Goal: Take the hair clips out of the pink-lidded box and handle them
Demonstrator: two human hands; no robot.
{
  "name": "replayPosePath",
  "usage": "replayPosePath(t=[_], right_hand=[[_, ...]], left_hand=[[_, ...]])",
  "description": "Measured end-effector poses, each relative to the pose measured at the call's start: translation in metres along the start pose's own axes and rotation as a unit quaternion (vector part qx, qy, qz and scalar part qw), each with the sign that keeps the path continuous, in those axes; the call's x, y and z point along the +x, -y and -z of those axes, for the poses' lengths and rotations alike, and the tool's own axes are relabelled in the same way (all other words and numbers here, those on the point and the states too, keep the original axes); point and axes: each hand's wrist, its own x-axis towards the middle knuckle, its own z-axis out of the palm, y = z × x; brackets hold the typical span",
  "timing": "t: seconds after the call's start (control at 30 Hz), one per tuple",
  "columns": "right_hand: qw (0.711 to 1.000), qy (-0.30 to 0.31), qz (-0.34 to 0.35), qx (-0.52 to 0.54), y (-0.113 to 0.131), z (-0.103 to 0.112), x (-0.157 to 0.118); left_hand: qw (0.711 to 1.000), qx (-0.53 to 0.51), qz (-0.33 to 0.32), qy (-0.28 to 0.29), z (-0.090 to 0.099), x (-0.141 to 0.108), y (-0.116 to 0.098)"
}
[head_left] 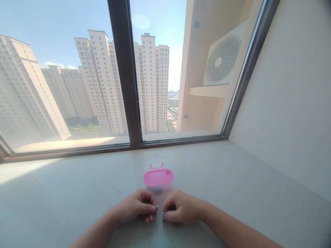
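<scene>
On a pale ledge (232, 193) under a window (126, 69), the left hand (141, 205) closes thumb and fingertips on a small pale piece (157, 207), while the right hand (182, 209) pinches a curved pale piece (162, 215), slightly nearer the viewer. The pieces sit close together, not touching. Just beyond the hands is a see-through container with a pink lid (158, 177), a pink handle (156, 167) behind it; faint pink rings (119, 192) lie to the left. The step in hand seems to be fine fingertip handling; the next move calls for a light, steady pinch on both sides.
</scene>
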Motion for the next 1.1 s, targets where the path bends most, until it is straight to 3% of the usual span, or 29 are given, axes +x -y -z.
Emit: replayPosePath(t=[1.1], right_hand=[[1.0,-0.002,-0.006,-0.001,0.0011,0.0003,0.0003]], left_hand=[[1.0,-0.013,-0.003,-0.001,0.0001,0.001,0.0007]])
